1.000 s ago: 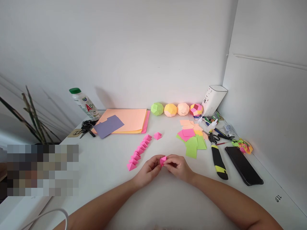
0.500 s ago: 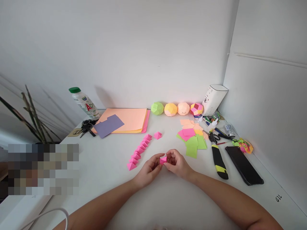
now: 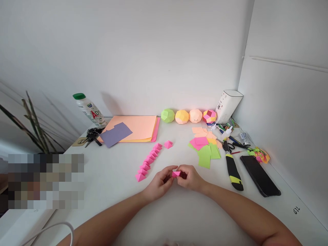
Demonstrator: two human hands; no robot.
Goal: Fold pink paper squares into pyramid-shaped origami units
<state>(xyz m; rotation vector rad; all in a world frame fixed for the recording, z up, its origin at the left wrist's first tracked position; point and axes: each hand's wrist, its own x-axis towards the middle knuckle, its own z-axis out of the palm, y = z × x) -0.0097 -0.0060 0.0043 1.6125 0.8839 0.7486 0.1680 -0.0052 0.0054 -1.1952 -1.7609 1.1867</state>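
Note:
Both my hands meet low over the white table [image 3: 110, 177] and pinch a small folded pink paper piece [image 3: 176, 174] between their fingertips. My left hand [image 3: 159, 184] holds its left side, my right hand [image 3: 190, 178] its right side. Just left of them runs a slanted row of several folded pink paper pieces [image 3: 149, 160], and one more pink piece [image 3: 168, 144] lies apart at the row's far end.
Loose pink, green and orange paper squares [image 3: 205, 147] lie to the right, then a yellow-black utility knife [image 3: 232, 169], scissors [image 3: 227, 146] and a black phone [image 3: 260, 176]. Paper balls [image 3: 189, 116], a coloured sheet stack [image 3: 135, 129], a bottle [image 3: 89, 110] and keys [image 3: 91, 136] stand further back.
My fingers have shifted slightly on the pink piece, turning it flatter between the fingertips. Nothing else on the table has moved.

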